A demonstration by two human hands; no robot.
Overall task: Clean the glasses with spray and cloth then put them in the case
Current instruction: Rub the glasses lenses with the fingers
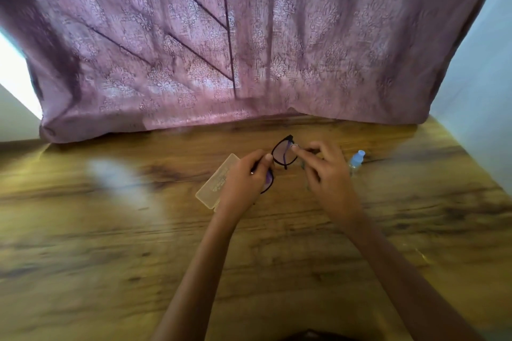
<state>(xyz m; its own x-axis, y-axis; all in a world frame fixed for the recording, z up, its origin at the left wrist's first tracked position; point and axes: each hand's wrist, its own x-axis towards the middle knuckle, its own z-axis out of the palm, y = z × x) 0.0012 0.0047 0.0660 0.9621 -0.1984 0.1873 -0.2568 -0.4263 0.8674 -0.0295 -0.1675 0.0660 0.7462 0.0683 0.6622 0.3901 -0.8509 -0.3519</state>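
Note:
Black-framed glasses [282, 153] are held above the wooden table [110, 230], tilted on end. My left hand [246, 177] grips their lower lens and frame. My right hand [324, 169] pinches the upper lens between thumb and fingers; a thin greyish cloth [303, 165] seems to be under those fingers, though blur makes it hard to tell. A pale translucent glasses case [216, 183] lies shut on the table just left of my left hand, partly hidden by it. A small spray bottle [356, 160] with a light blue cap lies right of my right hand.
A mauve patterned curtain [235, 50] hangs along the table's far edge. A white wall [484, 77] borders the right side. The table's right edge [471, 163] slants toward me.

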